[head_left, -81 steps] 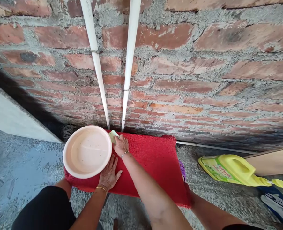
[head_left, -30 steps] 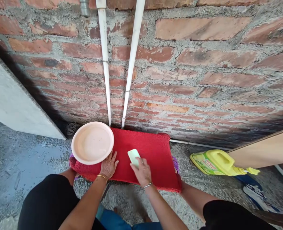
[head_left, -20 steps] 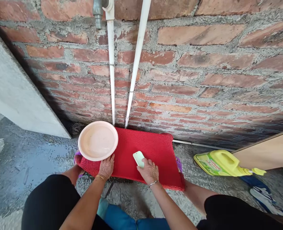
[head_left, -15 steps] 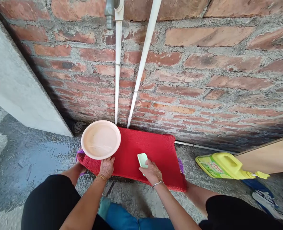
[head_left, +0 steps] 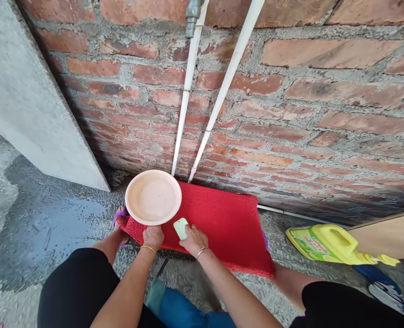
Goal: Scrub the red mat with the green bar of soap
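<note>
A red fleecy mat (head_left: 222, 214) is spread out low against the wall, between the feet. On its left part stands a round pale pink basin (head_left: 153, 197) with some water and small specks in it. My left hand (head_left: 153, 237) is closed at the basin's near edge, over the mat's front; its fingertips are hidden, so what it grips does not show. In my right hand (head_left: 195, 240) is a pale green scrub brush (head_left: 181, 228), held with its back up against the mat, just right of the basin. Its underside is hidden.
A yellow detergent jug (head_left: 324, 243) lies on the floor to the right, near blue-and-white footwear (head_left: 386, 291). White pipes (head_left: 218, 107) and a metal tap (head_left: 192, 20) run along the brick wall (head_left: 283, 95). A grey slab (head_left: 48, 105) leans at left above wet floor (head_left: 58, 218).
My right hand has moved the brush left across the mat, closer to the basin. My left hand stays at the basin's edge, fingers more curled. The whole view has shifted slightly.
</note>
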`<state>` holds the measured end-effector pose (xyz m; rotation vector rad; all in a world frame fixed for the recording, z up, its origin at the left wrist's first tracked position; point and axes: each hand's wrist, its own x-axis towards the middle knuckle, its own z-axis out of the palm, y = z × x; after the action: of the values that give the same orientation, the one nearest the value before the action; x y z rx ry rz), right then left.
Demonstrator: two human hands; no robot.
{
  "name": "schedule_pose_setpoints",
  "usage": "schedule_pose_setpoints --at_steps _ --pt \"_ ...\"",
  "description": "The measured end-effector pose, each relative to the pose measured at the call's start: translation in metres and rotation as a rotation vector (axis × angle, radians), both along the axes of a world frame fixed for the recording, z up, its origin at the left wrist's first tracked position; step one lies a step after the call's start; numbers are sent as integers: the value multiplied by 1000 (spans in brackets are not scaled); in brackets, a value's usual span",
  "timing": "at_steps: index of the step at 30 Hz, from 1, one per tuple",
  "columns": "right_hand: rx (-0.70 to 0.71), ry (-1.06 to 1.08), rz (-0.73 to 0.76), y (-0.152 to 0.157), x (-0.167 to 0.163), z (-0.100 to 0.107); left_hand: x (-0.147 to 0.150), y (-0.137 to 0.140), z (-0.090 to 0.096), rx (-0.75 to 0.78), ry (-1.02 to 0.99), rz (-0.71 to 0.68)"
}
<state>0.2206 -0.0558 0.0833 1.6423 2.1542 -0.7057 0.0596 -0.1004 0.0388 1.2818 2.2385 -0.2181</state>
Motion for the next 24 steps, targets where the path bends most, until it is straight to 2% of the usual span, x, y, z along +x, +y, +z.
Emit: schedule_pose_setpoints --at_steps 4,8,11,14,17,20,22,24 --pt "-17 15 -191 14 26 6 0 4 -12 45 -10 -23" --pt "-17 102 -293 20 -5 4 2 3 -15 88 -9 -56" --pt "-32 147 -288 19 -37 -1 7 1 -13 103 -10 -80" --pt "-11 117 -221 16 -34 -5 14 0 -13 154 7 -124" --pt "18 37 -209 14 18 -9 23 0 -22 274 49 -223" --pt "38 -59 -344 16 100 -11 33 0 -36 436 82 -340" --pt "101 -107 -437 18 152 -12 39 -1 -46 540 96 -400" --pt "173 -135 -490 16 185 -12 44 0 -55 608 101 -447"
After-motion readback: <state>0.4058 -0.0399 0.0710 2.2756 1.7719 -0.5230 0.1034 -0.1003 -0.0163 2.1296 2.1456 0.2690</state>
